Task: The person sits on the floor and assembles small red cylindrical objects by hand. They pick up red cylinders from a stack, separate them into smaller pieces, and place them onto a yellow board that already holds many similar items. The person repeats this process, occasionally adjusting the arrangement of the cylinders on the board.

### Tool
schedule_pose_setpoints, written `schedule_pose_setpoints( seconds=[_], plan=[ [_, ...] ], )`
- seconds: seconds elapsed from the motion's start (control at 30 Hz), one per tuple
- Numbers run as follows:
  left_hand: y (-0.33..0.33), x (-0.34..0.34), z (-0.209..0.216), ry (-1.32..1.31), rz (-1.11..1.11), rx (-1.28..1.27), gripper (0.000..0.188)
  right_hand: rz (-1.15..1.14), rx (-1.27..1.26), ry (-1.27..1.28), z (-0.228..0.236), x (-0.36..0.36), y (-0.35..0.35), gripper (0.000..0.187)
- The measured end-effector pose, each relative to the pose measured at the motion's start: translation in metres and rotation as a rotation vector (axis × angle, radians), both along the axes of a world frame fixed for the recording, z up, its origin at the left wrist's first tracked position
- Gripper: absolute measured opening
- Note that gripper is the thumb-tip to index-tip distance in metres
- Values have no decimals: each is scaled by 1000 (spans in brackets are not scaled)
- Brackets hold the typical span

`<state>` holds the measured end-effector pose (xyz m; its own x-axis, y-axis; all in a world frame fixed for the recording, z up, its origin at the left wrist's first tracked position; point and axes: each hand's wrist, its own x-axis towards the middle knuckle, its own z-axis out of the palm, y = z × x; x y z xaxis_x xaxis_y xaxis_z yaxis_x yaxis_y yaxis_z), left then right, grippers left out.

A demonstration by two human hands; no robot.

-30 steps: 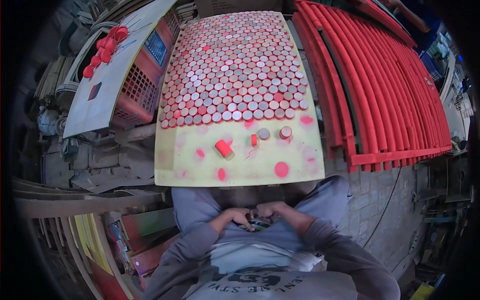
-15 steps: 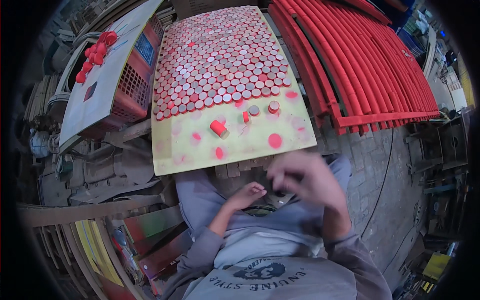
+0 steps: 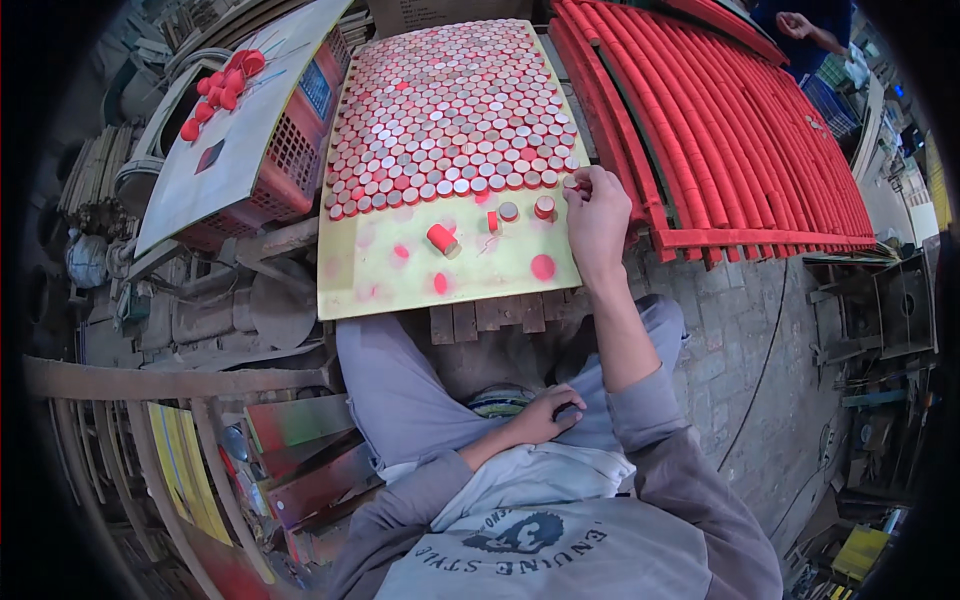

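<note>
A pale yellow board (image 3: pixel 400 275) in front of me bears many tightly packed round discs (image 3: pixel 450 125) with pale tops and red sides. At its right edge, by the end of the front row, my right hand (image 3: pixel 600 225) pinches a small round disc (image 3: pixel 570 183), partly covered by the fingers. Loose on the nearer part lie a red cylinder (image 3: pixel 440 239), a thin red disc on edge (image 3: pixel 492 222), a grey-topped disc (image 3: pixel 509 211) and a red-sided disc (image 3: pixel 544 207). My left hand (image 3: pixel 540 417) rests on my lap, fingers curled; whatever they hold is hidden.
On the left, a white panel (image 3: pixel 225 160) over a red crate (image 3: pixel 275 170) carries round red pieces (image 3: pixel 220 92). Long red rods (image 3: pixel 720 150) fill a rack on the right. Another person's hand (image 3: pixel 795 27) shows at the far right. A wooden rail (image 3: pixel 180 382) runs at my left.
My right hand has moved from above my lap up to the board's right edge. My left hand has lowered rightward onto my lap. The view has shifted slightly.
</note>
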<state>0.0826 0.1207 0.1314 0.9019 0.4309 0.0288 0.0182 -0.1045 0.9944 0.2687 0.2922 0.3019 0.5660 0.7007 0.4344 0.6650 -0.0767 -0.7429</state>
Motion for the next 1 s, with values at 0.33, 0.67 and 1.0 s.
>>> schedule_pose_setpoints(
  seconds=[0.33,0.67,1.0],
  plan=[
    [51,-39,53,163,-176,-19,17,10,45,43,3,1,-2,23],
    [52,-66,35,200,-45,-209,19,-34,63,85,5,7,6,19],
    [51,-116,77,180,106,-140,15,149,0,125,28,-11,-30,26]
  ],
)
